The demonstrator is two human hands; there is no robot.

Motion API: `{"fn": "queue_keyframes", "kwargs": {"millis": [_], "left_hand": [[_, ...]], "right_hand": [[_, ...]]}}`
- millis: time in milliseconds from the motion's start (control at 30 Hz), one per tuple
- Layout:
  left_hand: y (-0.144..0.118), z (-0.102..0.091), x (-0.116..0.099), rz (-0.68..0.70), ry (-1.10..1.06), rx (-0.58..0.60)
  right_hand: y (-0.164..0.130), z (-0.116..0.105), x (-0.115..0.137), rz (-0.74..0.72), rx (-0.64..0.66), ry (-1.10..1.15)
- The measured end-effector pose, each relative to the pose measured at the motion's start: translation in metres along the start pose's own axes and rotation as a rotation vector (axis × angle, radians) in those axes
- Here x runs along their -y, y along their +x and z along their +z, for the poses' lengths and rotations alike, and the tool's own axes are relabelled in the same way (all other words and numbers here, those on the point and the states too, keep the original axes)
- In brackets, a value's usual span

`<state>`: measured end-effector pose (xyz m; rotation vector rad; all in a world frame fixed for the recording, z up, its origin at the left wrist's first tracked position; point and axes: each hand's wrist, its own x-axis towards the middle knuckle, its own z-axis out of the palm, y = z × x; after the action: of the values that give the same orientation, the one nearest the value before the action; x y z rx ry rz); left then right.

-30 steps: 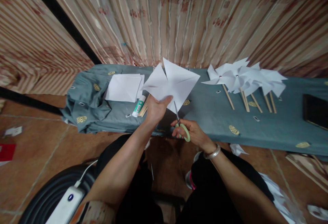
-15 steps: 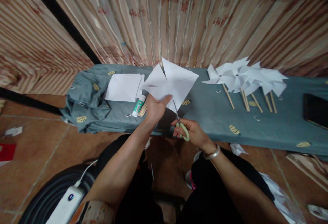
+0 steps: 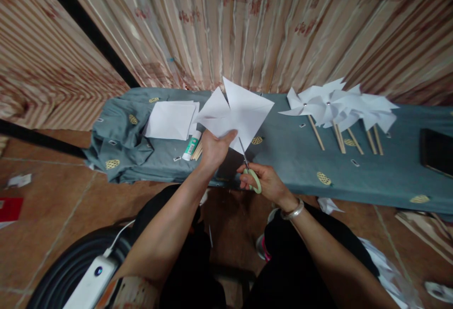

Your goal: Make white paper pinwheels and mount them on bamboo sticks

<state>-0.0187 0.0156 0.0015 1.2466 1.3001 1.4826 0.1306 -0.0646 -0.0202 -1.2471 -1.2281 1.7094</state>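
Holds a white paper sheet (image 3: pixel 244 115) over the grey-green cloth (image 3: pixel 382 177) in the middle of the view, gripping it with the left hand (image 3: pixel 215 148) from seven o'clock, with thumb on top and fingers beneath. Has the sheet slit at eleven o'clock, with a plain gap between two points, and more narrowly at nine. Grips light-green scissors (image 3: pixel 257 179) in the right hand (image 3: pixel 267 180) at five o'clock, with fingers curled about the handles and blades angled up to the lowest corner; perhaps straddling the paper's edge there, though too fine to tell. Wears a silver bracelet (image 3: pixel 293 210) on the right wrist. Has, counting from the sheet, a stack of white papers (image 3: pixel 170 120) at nine o'clock, a green-and-white glue stick (image 3: pixel 191 146) at eight, just beside loose wooden sticks (image 3: pixel 198 151) partly behind the left hand, and overlapping white pinwheels (image 3: pixel 343 105) at three. Faces a patterned curtain (image 3: pixel 244 26) at twelve, with a white device (image 3: pixel 92 278) at seven, near the left forearm
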Motion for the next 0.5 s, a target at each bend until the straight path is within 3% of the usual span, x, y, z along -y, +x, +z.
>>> {"fn": "queue_keyframes", "kwargs": {"millis": [267, 500], "left_hand": [[-0.0013, 0.0005, -0.0046, -0.089, 0.046, 0.009], [-0.0051, 0.001, -0.0038, -0.053, 0.036, 0.035]], "right_hand": [[0.0009, -0.0015, -0.0028, -0.013, -0.003, -0.022], [0.0014, -0.0027, -0.0038, -0.053, -0.006, -0.072]]}}
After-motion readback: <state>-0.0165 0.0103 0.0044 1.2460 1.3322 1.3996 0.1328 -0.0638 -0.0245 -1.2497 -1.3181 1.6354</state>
